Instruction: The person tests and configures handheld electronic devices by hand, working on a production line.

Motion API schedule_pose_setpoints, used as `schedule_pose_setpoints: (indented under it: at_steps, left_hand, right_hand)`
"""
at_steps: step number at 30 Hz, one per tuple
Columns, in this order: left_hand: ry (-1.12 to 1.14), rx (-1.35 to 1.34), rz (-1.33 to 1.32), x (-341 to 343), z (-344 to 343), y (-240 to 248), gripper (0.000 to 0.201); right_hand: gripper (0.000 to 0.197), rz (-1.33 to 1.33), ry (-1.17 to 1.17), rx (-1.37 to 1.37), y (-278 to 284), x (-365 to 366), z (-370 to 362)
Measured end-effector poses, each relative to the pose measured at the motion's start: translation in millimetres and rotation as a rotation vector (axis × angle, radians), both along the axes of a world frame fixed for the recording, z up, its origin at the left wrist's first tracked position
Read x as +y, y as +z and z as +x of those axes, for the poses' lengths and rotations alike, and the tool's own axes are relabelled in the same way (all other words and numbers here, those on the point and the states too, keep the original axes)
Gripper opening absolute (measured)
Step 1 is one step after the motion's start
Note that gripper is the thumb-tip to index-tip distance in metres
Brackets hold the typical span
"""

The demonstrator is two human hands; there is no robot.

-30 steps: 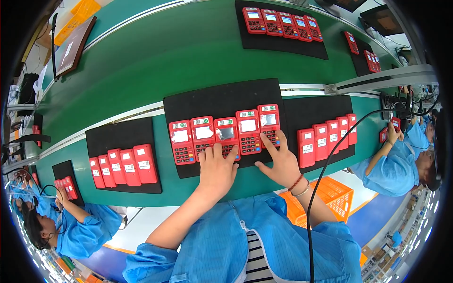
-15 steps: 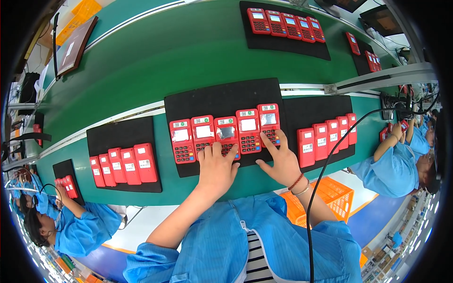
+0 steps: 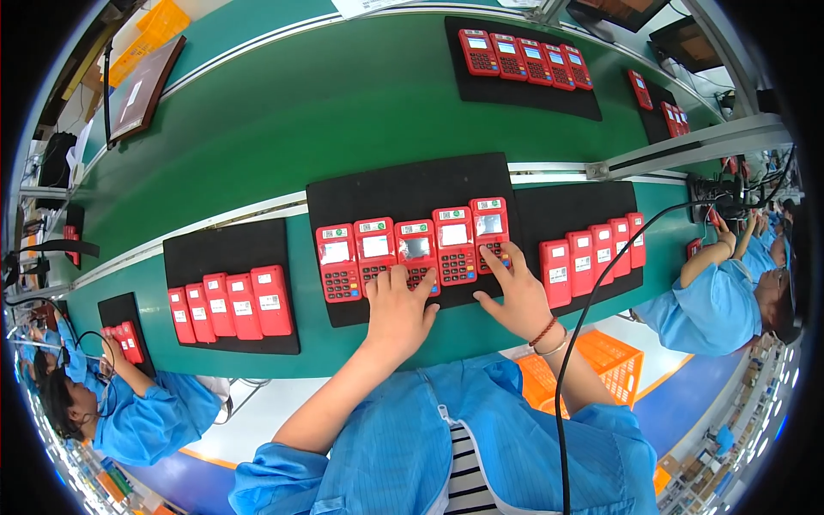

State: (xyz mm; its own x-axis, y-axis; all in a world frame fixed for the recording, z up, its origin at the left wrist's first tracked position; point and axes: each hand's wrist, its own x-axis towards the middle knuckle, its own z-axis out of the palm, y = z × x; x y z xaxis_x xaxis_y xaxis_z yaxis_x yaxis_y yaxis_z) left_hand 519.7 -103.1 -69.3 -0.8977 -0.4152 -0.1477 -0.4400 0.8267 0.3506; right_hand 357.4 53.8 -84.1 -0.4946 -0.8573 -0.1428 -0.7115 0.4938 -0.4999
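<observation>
Several red card payment terminals with screens and keypads stand in a row on a black foam mat [image 3: 403,184] in front of me. My left hand [image 3: 396,316] is open over the lower keys of the second terminal [image 3: 375,246] and the middle terminal [image 3: 416,246], its index finger on the middle one's keypad. My right hand [image 3: 521,300] is open too, with its index fingertip at the keypad of the rightmost terminal [image 3: 489,223] and its thumb stretched to the side. Neither hand grips anything. The fingers hide some keys.
Face-down red terminals lie on mats to the left [image 3: 230,307] and right [image 3: 579,257]. Across the rail, another mat [image 3: 524,93] carries upright terminals. A black cable [image 3: 573,360] hangs before my right arm. An orange crate [image 3: 614,369] is below the table edge. Co-workers sit on both sides.
The whole view has shifted slightly, so the mats appear a little lower. Both hands stay over the same terminals, with only small finger movement. A co-worker's arm at the right has moved.
</observation>
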Motion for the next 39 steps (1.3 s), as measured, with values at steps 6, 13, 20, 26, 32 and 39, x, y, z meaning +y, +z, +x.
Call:
schedule_pose_setpoints:
  at_steps: [6,13,20,26,32,39]
  left_hand:
    - [-0.016,0.049,-0.049,-0.7,-1.6,-7.2,0.044]
    - [0.015,0.092,0.044,-2.5,-2.0,-12.1,0.038]
    - [0.304,0.292,0.11,-33.0,33.6,-8.5,0.052]
    - [0.911,0.218,0.688,-73.1,71.4,-20.9,0.089]
    - [0.705,0.493,1.014,-94.8,76.5,-21.0,0.04]
    - [0.784,0.512,0.826,-139.8,123.3,-6.6,0.045]
  right_hand:
    - [0.072,0.015,-0.036,-0.07,-0.3,3.1,-3.6]
    - [0.07,-0.07,-0.047,-0.013,-9.3,3.9,0.2]
    - [0.064,-0.166,-0.189,-0.144,0.3,11.0,0.7]
    - [0.072,-0.109,-0.495,-0.208,-12.5,12.7,24.5]
    - [0.058,-0.214,-0.548,-0.119,-48.1,15.3,-3.5]
    - [0.045,-0.327,-0.787,-1.036,-18.3,-57.0,32.7]
